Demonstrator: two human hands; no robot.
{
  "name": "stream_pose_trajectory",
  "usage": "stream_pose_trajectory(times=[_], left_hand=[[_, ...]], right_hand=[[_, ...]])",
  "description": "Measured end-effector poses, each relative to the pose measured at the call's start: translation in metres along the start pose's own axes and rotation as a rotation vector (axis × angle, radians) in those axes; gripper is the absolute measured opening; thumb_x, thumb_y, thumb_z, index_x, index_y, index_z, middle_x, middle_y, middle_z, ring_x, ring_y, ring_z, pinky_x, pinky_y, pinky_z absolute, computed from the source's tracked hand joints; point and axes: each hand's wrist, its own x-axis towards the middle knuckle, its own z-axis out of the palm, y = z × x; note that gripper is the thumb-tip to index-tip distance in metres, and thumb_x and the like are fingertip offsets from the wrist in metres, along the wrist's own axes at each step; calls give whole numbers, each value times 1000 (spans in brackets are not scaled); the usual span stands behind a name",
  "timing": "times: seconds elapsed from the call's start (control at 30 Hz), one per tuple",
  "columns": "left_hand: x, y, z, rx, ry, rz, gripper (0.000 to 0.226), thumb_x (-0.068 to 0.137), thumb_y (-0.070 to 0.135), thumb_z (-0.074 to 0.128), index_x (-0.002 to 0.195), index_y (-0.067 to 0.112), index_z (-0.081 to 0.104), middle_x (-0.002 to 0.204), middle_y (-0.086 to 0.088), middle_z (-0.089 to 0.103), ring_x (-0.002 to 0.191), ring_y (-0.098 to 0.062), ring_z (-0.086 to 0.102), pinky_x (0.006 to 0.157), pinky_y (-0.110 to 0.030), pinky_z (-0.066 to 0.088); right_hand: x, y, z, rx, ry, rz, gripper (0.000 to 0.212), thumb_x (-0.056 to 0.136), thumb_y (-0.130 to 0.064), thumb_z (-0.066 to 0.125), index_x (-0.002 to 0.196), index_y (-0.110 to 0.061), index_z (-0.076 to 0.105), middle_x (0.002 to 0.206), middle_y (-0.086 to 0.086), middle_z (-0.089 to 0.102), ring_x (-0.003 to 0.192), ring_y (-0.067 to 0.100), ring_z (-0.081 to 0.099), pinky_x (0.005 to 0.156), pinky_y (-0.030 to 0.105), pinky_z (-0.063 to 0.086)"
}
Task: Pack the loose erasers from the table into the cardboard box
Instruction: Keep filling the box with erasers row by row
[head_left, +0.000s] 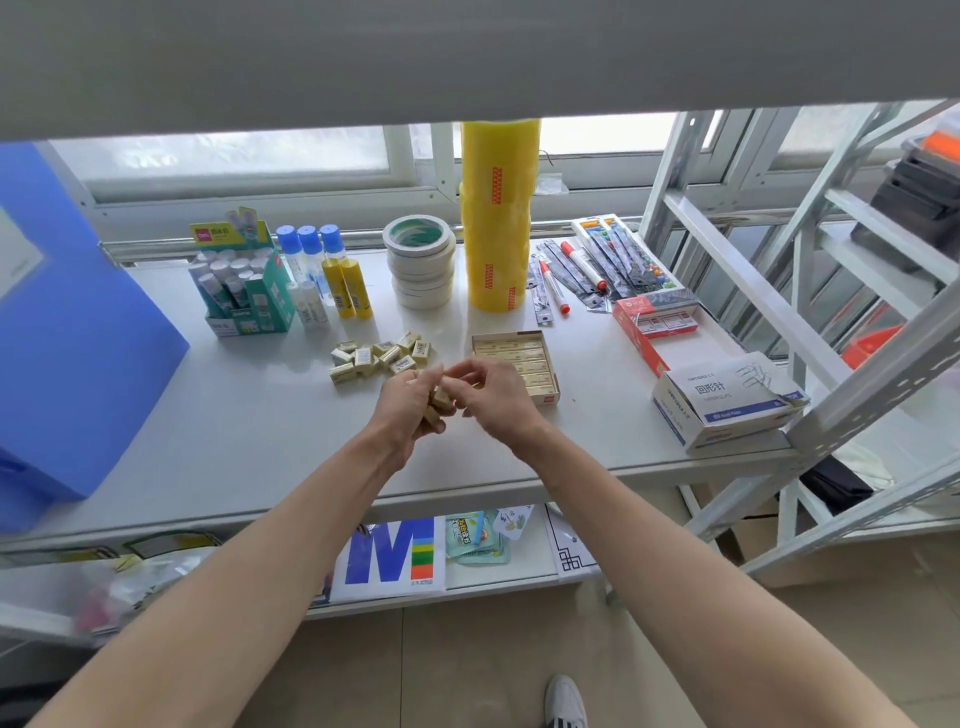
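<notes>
Several loose erasers (382, 356) in cream wrappers lie in a pile on the white table (249, 415), left of centre. An open cardboard box (540, 397), with rows of erasers inside, sits just right of my hands. My left hand (410, 402) grips a few erasers (439, 402) stacked in its curled fingers. My right hand (491, 395) meets it from the right, fingertips pinching at the top of that stack. Both hands hover above the table between the pile and the box.
A blue folder box (78, 338) stands at the left. Glue sticks (244, 291), tape rolls (421, 265), a tall yellow tape stack (498, 218), markers (582, 270), a red box (654, 322) and a paper-clip box (727, 405) crowd the back and right. A metal rack (810, 291) rises at right.
</notes>
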Motion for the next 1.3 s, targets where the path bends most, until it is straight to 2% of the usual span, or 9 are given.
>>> stream_pose_trajectory(times=[0.07, 0.2, 0.4, 0.5, 0.67, 0.8, 0.97, 1.13, 1.3], left_hand=[[-1, -1, -3, -16, -3, -11, 27, 100, 27, 51, 101, 2, 60, 75, -10, 60, 58, -14, 57, 46, -24, 43], [-4, 1, -5, -111, -63, -27, 14, 97, 22, 56, 94, 9, 58, 77, -8, 61, 59, -15, 55, 43, -21, 40], [-4, 2, -2, -130, -103, -42, 23, 96, 19, 59, 110, 1, 58, 78, -9, 64, 57, -14, 56, 43, -21, 43], [-1, 1, -2, -120, -105, -40, 21, 96, 20, 60, 107, 2, 59, 76, -10, 62, 55, -12, 54, 44, -21, 42], [4, 2, -3, -100, -80, -42, 16, 97, 21, 58, 93, 6, 62, 71, -8, 59, 55, -12, 50, 44, -20, 41], [8, 4, 2, -116, -54, -33, 13, 97, 15, 57, 99, 2, 60, 78, -12, 64, 53, -9, 53, 44, -20, 42], [9, 1, 7, -33, -137, -38, 21, 92, 17, 65, 103, -1, 61, 92, -17, 71, 57, -11, 57, 46, -21, 45], [16, 2, 11, -27, -137, -26, 33, 95, 30, 60, 106, -1, 65, 77, -7, 63, 56, -12, 53, 45, -21, 43], [19, 5, 16, 67, -48, -17, 30, 94, 32, 62, 92, 3, 67, 71, -5, 61, 51, -10, 46, 44, -20, 40]], right_hand=[[0, -2, -4, 139, 12, 43, 10, 88, -12, 65, 97, -6, 66, 75, 4, 66, 66, 15, 62, 62, 25, 54], [1, 1, -10, 277, 59, 88, 12, 93, -4, 58, 103, 1, 62, 74, 8, 65, 64, 17, 62, 58, 21, 54], [3, 4, -12, 377, 50, 122, 13, 97, -1, 49, 104, 1, 60, 72, 12, 66, 61, 19, 67, 61, 24, 57], [2, 3, -14, 404, 36, 134, 15, 97, -3, 49, 104, -2, 62, 72, 11, 66, 57, 14, 67, 61, 23, 58], [4, 8, -20, 319, -32, 89, 21, 97, -9, 51, 114, -8, 64, 81, 9, 66, 69, 15, 64, 73, 28, 57], [5, 10, -22, 391, 13, 117, 24, 89, -13, 67, 111, -7, 59, 87, 9, 69, 76, 20, 68, 81, 34, 57], [13, 15, -26, 184, 47, 54, 17, 86, -13, 69, 103, -12, 67, 96, 8, 71, 88, 23, 68, 77, 38, 60], [17, 9, -30, -12, -33, -85, 30, 87, -7, 64, 116, -10, 68, 99, 13, 70, 86, 20, 68, 76, 35, 60], [27, 12, -37, -310, 128, -222, 25, 84, -21, 72, 104, -7, 72, 95, 6, 70, 80, 17, 64, 80, 31, 54]])
